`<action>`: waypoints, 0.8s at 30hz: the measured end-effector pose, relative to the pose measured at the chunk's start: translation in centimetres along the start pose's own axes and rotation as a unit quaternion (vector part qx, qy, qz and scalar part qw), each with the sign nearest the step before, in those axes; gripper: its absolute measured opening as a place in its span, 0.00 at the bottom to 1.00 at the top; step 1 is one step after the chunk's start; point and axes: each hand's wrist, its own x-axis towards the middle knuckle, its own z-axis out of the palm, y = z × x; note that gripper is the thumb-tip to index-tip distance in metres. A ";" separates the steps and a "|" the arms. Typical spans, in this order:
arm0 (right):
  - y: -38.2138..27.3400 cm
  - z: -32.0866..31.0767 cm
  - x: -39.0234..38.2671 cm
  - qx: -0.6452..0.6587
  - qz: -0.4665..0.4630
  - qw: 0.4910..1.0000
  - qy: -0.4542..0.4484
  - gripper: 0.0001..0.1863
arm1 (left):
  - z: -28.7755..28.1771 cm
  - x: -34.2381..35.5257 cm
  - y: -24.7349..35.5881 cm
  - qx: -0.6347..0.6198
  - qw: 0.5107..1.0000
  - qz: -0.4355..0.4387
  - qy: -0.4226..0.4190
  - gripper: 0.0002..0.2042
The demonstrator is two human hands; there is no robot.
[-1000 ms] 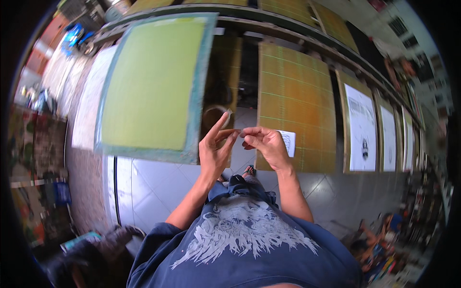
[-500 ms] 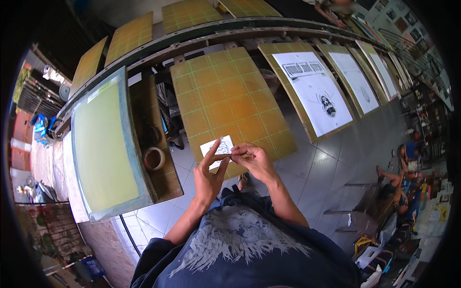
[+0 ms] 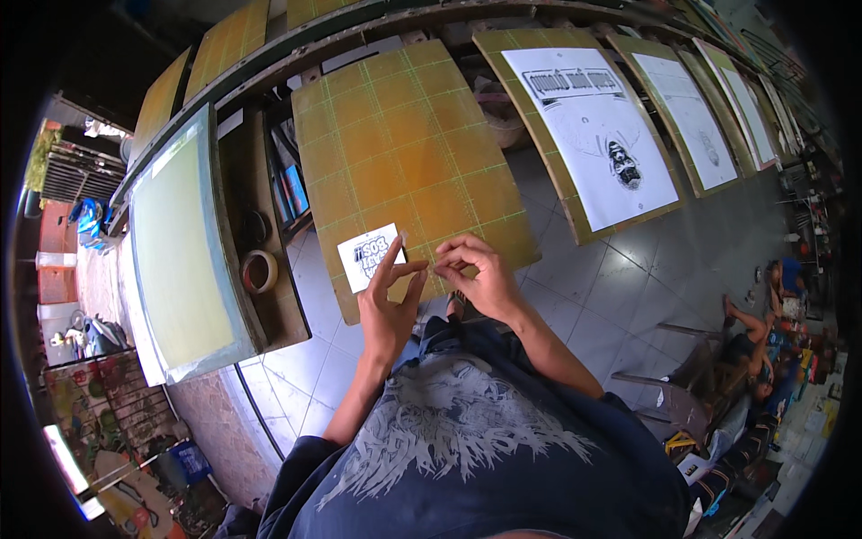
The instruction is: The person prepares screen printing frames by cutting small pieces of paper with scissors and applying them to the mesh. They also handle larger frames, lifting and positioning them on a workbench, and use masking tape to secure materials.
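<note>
Gridded board (image 3: 409, 135): landmark; lies in front of wearer.
L hand (image 3: 386, 310): over board's near-left corner; grip apart, index extended.
R hand (image 3: 482, 278): over board's near edge; grip tips approx. together, can't tell if clamped on anything.
White printed card (image 3: 366, 256): on board, near-left corner; L hand nearer; left of R grip; long axis approx. crosswise.
Hidden: card's near-right part, behind L hand; any small pc. betw. fingertips unclear.

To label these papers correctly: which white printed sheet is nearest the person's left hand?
The small white rectangular paper with bold dark lettering, on the yellow-brown, green-gridded board; the larger printed sheets lie farther right.
</note>
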 end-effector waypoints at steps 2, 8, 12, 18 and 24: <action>0.5 0.0 -0.4 -0.066 -0.047 0.996 0.036 0.07 | -0.1 0.2 -0.5 -0.021 0.999 -0.026 0.006 0.31; 1.1 -0.9 -1.1 -0.264 -0.301 0.915 0.047 0.12 | -1.0 -0.3 -0.7 -0.232 0.938 -0.255 0.009 0.35; 1.0 -1.6 -0.6 -0.308 -0.384 0.871 -0.002 0.15 | -0.9 -0.4 -0.6 -0.374 0.862 -0.341 -0.029 0.39; 0.6 -1.8 0.7 -0.325 -0.444 0.833 -0.048 0.17 | -0.8 -0.5 -0.9 -0.398 0.865 -0.305 -0.025 0.42; 0.5 -0.3 0.3 -0.241 -0.299 0.923 -0.017 0.17 | -0.1 -0.8 -0.6 -0.361 0.890 -0.276 0.047 0.40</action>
